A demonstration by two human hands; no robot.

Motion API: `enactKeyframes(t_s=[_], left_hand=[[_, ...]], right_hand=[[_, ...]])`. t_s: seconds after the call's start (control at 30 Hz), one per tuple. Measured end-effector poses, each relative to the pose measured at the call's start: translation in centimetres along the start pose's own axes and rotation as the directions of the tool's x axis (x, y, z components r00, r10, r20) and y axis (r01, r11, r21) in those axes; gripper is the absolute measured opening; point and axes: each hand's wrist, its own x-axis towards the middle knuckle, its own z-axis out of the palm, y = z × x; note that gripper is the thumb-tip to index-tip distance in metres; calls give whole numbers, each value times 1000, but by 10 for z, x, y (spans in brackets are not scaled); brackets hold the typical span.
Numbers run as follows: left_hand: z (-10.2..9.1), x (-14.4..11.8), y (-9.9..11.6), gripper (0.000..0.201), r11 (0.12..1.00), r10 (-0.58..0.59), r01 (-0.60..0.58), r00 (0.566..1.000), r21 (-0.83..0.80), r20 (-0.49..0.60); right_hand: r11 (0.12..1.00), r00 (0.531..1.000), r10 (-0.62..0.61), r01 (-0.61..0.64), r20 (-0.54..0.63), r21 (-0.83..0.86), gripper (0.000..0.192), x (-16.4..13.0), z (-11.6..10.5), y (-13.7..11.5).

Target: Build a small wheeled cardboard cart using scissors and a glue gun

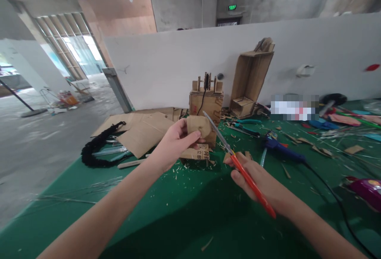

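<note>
Between the thumb and fingers of my left hand [175, 142] is a small, rounded piece of cardboard [196, 126], held up over the table. My right hand [250, 175] is closed around red-handled scissors [242, 169], whose blades point up and left, close to the cardboard's right edge. Whether the blades touch it I cannot tell. Behind the cardboard piece stands a cardboard box structure [212, 102] with a slotted top and a black cord hanging down its front. A printed cardboard piece [195, 154] lies below my left hand among small scraps.
The green table [166, 219] carries flat cardboard sheets [145, 132] and a black fuzzy coil [95, 145] at left. On the right are a blue glue gun [279, 149] with a cord, pliers [244, 126] and a purple object [364, 191]. A tall cardboard frame [250, 78] leans behind.
</note>
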Motion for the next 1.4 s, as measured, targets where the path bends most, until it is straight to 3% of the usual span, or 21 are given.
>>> enactKeyframes(t_s=[0.17, 0.3, 0.4, 0.73, 1.0, 1.4], left_hand=[[9, -2, -8, 26, 969, -9, -13, 996, -247, -86], [16, -4, -12, 25, 956, -41, -8, 986, -295, -159], [20, -5, -14, 26, 948, -50, -2, 987, -318, -155], [21, -6, -14, 26, 954, 15, -66, 985, -293, -172], [19, -5, -20, 25, 961, 13, -53, 989, -271, -149], [18, -6, -18, 23, 993, 105, -112, 983, -38, -153]], right_hand=[[1000, 1000, -12, 12, 7, 23, 44, 1, 5, 1], [999, 1000, -9, 9, 0, 49, 44, 1, 7, -3], [997, 1000, -15, 15, -2, 77, 43, 1, 6, -5], [992, 1000, 0, -4, 29, 125, 36, -3, 4, -6], [986, 999, -35, 33, 11, 161, 39, -1, 6, -3], [997, 1000, -22, 21, 14, 75, 35, -3, 1, -8]])
